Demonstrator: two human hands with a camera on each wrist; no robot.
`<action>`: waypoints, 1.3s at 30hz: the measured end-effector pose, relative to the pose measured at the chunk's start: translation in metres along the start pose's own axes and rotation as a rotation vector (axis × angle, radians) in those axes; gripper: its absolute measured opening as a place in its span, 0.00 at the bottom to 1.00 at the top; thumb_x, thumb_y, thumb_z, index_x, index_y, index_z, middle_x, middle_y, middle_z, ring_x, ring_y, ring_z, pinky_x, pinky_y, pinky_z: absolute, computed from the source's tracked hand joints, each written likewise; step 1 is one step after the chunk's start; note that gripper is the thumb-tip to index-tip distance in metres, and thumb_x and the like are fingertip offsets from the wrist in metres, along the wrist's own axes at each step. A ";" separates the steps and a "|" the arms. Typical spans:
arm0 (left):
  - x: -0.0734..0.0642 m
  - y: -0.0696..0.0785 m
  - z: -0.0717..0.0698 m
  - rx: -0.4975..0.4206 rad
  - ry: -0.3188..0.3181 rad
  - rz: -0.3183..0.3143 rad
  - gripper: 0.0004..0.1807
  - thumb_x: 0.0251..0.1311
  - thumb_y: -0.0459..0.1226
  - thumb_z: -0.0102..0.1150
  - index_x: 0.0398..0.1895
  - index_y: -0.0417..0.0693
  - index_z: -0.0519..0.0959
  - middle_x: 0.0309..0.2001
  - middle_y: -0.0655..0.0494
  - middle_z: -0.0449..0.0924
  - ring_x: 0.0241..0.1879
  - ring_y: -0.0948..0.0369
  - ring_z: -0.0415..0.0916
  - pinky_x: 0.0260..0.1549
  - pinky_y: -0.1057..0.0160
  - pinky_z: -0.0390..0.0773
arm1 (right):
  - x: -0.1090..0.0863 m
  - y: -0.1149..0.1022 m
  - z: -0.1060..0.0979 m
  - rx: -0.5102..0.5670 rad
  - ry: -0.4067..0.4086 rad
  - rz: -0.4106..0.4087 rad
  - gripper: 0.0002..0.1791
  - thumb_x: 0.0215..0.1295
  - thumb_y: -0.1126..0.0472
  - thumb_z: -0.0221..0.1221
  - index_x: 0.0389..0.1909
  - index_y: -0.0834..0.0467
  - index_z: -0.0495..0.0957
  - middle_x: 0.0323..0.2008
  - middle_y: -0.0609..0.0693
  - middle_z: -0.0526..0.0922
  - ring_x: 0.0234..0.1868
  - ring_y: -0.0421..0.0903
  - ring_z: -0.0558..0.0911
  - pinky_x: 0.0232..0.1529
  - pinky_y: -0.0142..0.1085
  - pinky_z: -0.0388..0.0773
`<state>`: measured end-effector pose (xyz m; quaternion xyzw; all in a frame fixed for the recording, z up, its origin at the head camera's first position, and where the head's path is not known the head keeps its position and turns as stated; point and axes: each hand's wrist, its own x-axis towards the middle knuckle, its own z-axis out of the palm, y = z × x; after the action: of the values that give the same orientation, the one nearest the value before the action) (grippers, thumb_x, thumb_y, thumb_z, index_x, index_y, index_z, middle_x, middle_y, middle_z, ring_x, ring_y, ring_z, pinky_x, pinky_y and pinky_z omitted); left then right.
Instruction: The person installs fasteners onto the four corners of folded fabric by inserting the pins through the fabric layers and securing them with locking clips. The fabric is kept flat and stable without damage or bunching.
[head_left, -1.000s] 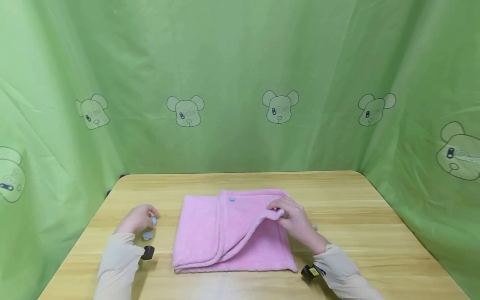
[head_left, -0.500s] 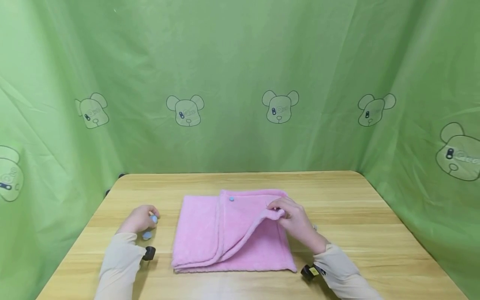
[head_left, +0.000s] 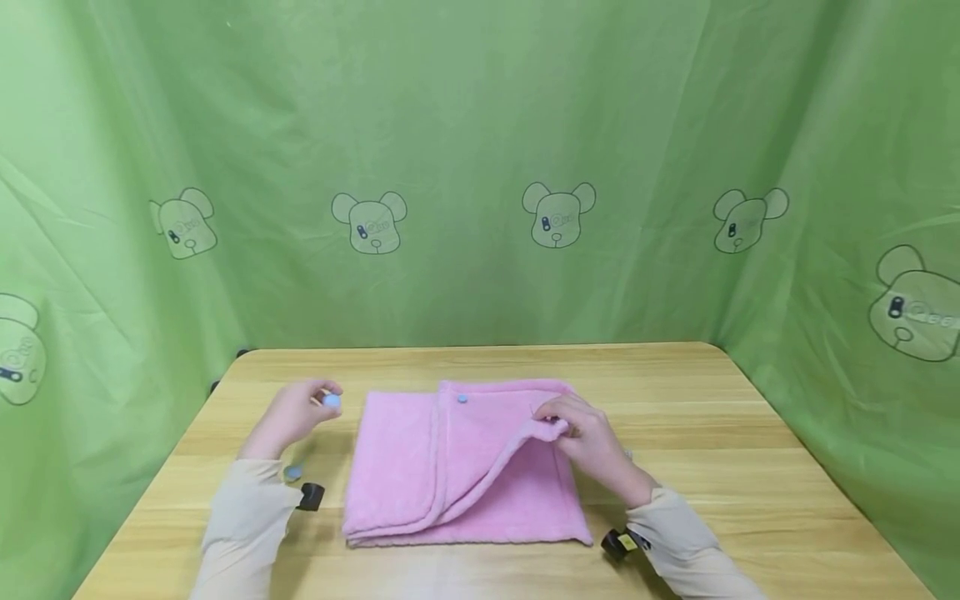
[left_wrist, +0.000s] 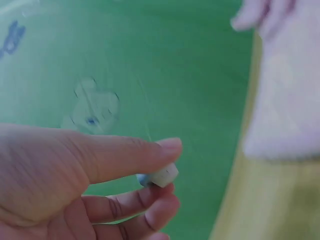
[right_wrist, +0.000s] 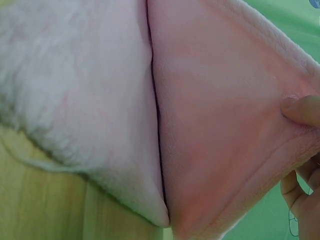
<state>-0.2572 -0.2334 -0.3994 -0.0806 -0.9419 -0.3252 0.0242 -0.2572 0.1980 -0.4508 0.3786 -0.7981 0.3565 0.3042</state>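
A pink plush cloth (head_left: 396, 458) lies folded in layers on the table. My right hand (head_left: 596, 446) pinches a corner of its upper layer and holds it raised; in the right wrist view the thumb (right_wrist: 302, 110) presses on the lifted flap (right_wrist: 225, 110). Left of the cloth, my left hand (head_left: 294, 414) is above the table, pinching a small light-blue round cap (head_left: 332, 402). The left wrist view shows a whitish faceted part (left_wrist: 165, 176) on it, between thumb and fingers. A similar blue disc (head_left: 462, 399) sits on the cloth near its far edge.
Another light-blue piece (head_left: 293, 472) lies on the wooden table (head_left: 712, 500) near the left wrist. A small pale object (head_left: 629, 455) is partly hidden behind the right wrist. Green curtains (head_left: 465, 283) with bear heads surround the table's back and sides.
My left hand has lifted the blue-capped piece off the table, moving away from me and to the right. The right hand and the raised corner stay almost still.
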 end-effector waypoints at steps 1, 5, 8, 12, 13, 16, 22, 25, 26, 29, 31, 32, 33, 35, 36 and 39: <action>0.001 0.007 -0.001 -0.001 0.011 0.018 0.14 0.58 0.35 0.63 0.47 0.40 0.79 0.38 0.44 0.82 0.38 0.53 0.79 0.34 0.60 0.77 | 0.000 0.000 0.000 0.003 0.000 0.000 0.21 0.41 0.80 0.67 0.36 0.56 0.83 0.36 0.49 0.86 0.42 0.45 0.82 0.53 0.18 0.73; 0.004 0.038 -0.001 -0.014 0.052 0.070 0.16 0.61 0.38 0.62 0.50 0.42 0.79 0.41 0.45 0.83 0.39 0.52 0.81 0.35 0.59 0.79 | 0.001 -0.001 0.000 0.009 -0.005 0.005 0.22 0.40 0.81 0.66 0.36 0.56 0.83 0.36 0.49 0.86 0.42 0.45 0.82 0.53 0.18 0.72; 0.008 0.062 0.005 -0.052 0.085 0.109 0.17 0.61 0.40 0.63 0.51 0.43 0.80 0.43 0.45 0.84 0.39 0.53 0.81 0.35 0.60 0.80 | 0.001 -0.002 -0.001 0.005 -0.013 0.008 0.22 0.40 0.81 0.65 0.36 0.56 0.83 0.37 0.50 0.86 0.42 0.45 0.82 0.53 0.18 0.72; 0.015 0.091 0.018 -0.141 0.106 0.149 0.17 0.61 0.41 0.63 0.51 0.45 0.80 0.44 0.47 0.84 0.39 0.54 0.81 0.37 0.60 0.79 | 0.002 -0.003 -0.002 -0.012 -0.023 0.007 0.21 0.41 0.80 0.65 0.35 0.55 0.83 0.37 0.49 0.87 0.43 0.46 0.83 0.58 0.19 0.70; 0.017 0.097 0.021 -0.166 0.104 0.158 0.17 0.62 0.41 0.63 0.51 0.45 0.80 0.44 0.48 0.84 0.39 0.55 0.81 0.38 0.61 0.79 | 0.002 -0.003 -0.002 -0.013 -0.025 0.004 0.21 0.41 0.80 0.65 0.35 0.55 0.83 0.36 0.49 0.87 0.43 0.46 0.83 0.59 0.19 0.70; 0.022 0.114 0.034 -0.253 0.090 0.171 0.16 0.63 0.42 0.61 0.51 0.47 0.80 0.43 0.50 0.84 0.39 0.56 0.80 0.39 0.61 0.78 | 0.002 -0.003 -0.002 -0.016 -0.027 -0.012 0.20 0.42 0.79 0.65 0.34 0.54 0.83 0.36 0.48 0.87 0.42 0.45 0.83 0.59 0.20 0.70; 0.036 0.136 0.065 -0.501 -0.014 0.148 0.16 0.62 0.41 0.62 0.52 0.47 0.79 0.45 0.50 0.83 0.39 0.59 0.78 0.44 0.57 0.79 | 0.002 -0.003 -0.002 -0.009 -0.029 -0.025 0.20 0.42 0.79 0.64 0.35 0.55 0.83 0.36 0.49 0.86 0.42 0.45 0.82 0.55 0.20 0.73; 0.044 0.138 0.084 -0.682 -0.106 0.105 0.17 0.62 0.39 0.62 0.53 0.46 0.77 0.48 0.47 0.83 0.41 0.57 0.79 0.49 0.50 0.79 | 0.002 -0.004 -0.002 -0.016 -0.040 -0.005 0.20 0.43 0.79 0.65 0.35 0.54 0.83 0.37 0.47 0.87 0.43 0.44 0.82 0.56 0.21 0.73; 0.047 0.138 0.090 -0.733 -0.134 0.085 0.17 0.62 0.39 0.62 0.53 0.46 0.77 0.49 0.46 0.82 0.41 0.57 0.79 0.50 0.48 0.78 | 0.002 -0.004 -0.002 -0.015 -0.043 0.000 0.20 0.43 0.78 0.65 0.35 0.53 0.83 0.37 0.47 0.87 0.43 0.44 0.82 0.57 0.22 0.72; 0.052 0.137 0.108 -0.832 -0.214 0.036 0.18 0.63 0.39 0.61 0.55 0.43 0.75 0.52 0.42 0.81 0.41 0.58 0.79 0.49 0.51 0.79 | 0.002 -0.005 -0.002 -0.020 -0.051 -0.001 0.20 0.43 0.77 0.66 0.35 0.53 0.83 0.37 0.46 0.87 0.44 0.45 0.82 0.58 0.23 0.72; 0.054 0.138 0.117 -0.839 -0.253 0.021 0.18 0.64 0.39 0.60 0.55 0.43 0.74 0.53 0.41 0.81 0.40 0.61 0.80 0.44 0.57 0.78 | 0.002 -0.005 -0.002 -0.024 -0.050 -0.010 0.20 0.43 0.77 0.66 0.35 0.53 0.83 0.37 0.46 0.86 0.44 0.45 0.82 0.58 0.23 0.72; 0.054 0.139 0.121 -0.837 -0.270 0.020 0.19 0.64 0.39 0.60 0.56 0.43 0.74 0.53 0.41 0.81 0.40 0.62 0.80 0.42 0.60 0.78 | 0.002 -0.005 -0.002 -0.027 -0.049 -0.013 0.20 0.42 0.77 0.67 0.35 0.53 0.83 0.37 0.46 0.86 0.43 0.45 0.82 0.58 0.23 0.71; 0.055 0.139 0.125 -0.833 -0.288 0.021 0.19 0.64 0.39 0.59 0.56 0.42 0.74 0.53 0.41 0.82 0.39 0.63 0.80 0.39 0.63 0.76 | 0.002 -0.005 -0.001 -0.031 -0.048 -0.019 0.21 0.41 0.78 0.67 0.35 0.53 0.83 0.36 0.46 0.86 0.43 0.45 0.82 0.58 0.22 0.71; 0.056 0.142 0.131 -0.805 -0.315 0.039 0.19 0.65 0.39 0.59 0.56 0.42 0.74 0.53 0.43 0.82 0.39 0.64 0.80 0.35 0.67 0.74 | 0.001 -0.004 -0.001 -0.036 -0.047 -0.026 0.21 0.41 0.78 0.67 0.35 0.53 0.83 0.36 0.45 0.86 0.43 0.45 0.82 0.57 0.21 0.71; 0.056 0.143 0.133 -0.794 -0.328 0.047 0.19 0.65 0.40 0.58 0.56 0.42 0.74 0.53 0.43 0.82 0.39 0.64 0.80 0.34 0.67 0.73 | 0.001 -0.005 -0.001 -0.036 -0.048 -0.027 0.21 0.40 0.78 0.67 0.35 0.53 0.83 0.36 0.45 0.86 0.42 0.45 0.82 0.57 0.21 0.71; 0.056 0.147 0.140 -0.783 -0.359 0.047 0.19 0.65 0.40 0.58 0.57 0.43 0.74 0.53 0.45 0.83 0.41 0.64 0.81 0.36 0.67 0.73 | 0.001 -0.006 -0.001 -0.031 -0.046 -0.032 0.22 0.41 0.79 0.66 0.36 0.53 0.83 0.36 0.45 0.86 0.42 0.44 0.82 0.56 0.21 0.71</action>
<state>-0.2865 -0.0252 -0.4144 -0.1604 -0.7344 -0.6384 -0.1654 -0.2530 0.1961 -0.4471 0.3945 -0.8043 0.3304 0.2972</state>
